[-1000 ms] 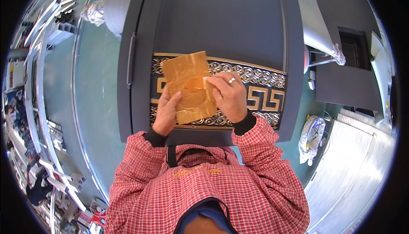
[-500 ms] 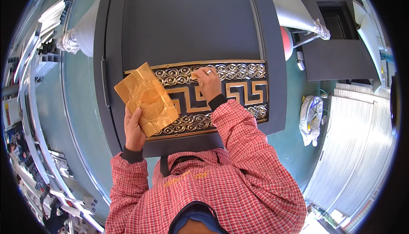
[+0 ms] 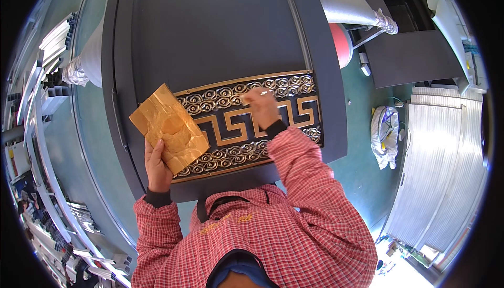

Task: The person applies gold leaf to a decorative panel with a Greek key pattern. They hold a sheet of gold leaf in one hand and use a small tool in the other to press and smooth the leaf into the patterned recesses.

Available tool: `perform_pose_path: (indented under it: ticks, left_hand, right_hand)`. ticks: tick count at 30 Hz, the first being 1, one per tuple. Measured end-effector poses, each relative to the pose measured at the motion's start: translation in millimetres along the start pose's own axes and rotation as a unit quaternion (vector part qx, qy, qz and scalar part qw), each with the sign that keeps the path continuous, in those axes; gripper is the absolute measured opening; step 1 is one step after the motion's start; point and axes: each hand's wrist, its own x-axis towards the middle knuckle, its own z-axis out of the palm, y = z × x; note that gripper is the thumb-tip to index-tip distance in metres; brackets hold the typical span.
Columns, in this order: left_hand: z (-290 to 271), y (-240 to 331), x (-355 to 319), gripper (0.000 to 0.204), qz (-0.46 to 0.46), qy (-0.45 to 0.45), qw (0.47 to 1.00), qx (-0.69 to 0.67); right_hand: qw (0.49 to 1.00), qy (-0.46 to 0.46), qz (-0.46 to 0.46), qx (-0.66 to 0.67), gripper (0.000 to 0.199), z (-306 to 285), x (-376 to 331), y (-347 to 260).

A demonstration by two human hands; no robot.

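My left hand (image 3: 156,167) grips a crumpled sheet of gold foil (image 3: 169,127) by its lower edge and holds it up over the left end of an ornate gold-and-black panel (image 3: 231,125). This panel, with scroll and key patterns, lies across the near part of a large dark grey door slab (image 3: 210,31). My right hand (image 3: 261,107) presses on the upper middle of the panel with fingers bent; whether it pinches something small is not visible.
Rolls of grey wrapped material (image 3: 346,2) lie at the right and another roll (image 3: 92,57) at the left. A red stool (image 3: 342,44) and a dark cabinet (image 3: 415,52) stand right. Metal profiles (image 3: 37,83) line the left. A white bag (image 3: 386,136) sits on the teal floor.
Both hands held the gold foil a second ago. My right hand has let go and moved right onto the panel; my left hand has swung the foil to the left.
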Motion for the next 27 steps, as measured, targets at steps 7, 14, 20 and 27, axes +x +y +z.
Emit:
perform_pose_path:
  ticks: [7, 14, 20, 27]
  left_hand:
    - [-6.2, 0.4, -1.9, 0.044, 0.007, 0.015, 1.0, -0.008]
    - [-3.2, -2.7, 1.7, 0.044, 0.008, 0.025, 1.0, -0.009]
    - [12.0, -2.0, 6.3, 0.043, 0.001, 0.019, 1.0, -0.004]
    - [7.4, -1.5, 7.7, 0.042, 0.012, 0.014, 1.0, -0.002]
  right_hand:
    - [0.973, 0.155, 0.122, -0.117, 0.02, -88.3, -12.6, 95.6]
    - [0.928, 0.282, 0.218, -0.106, 0.022, -90.8, 12.7, 113.5]
    - [0.971, 0.158, 0.178, -0.022, 0.017, -41.8, 21.3, 77.3]
    - [0.934, 0.265, 0.216, -0.106, 0.015, -81.2, 29.2, 101.6]
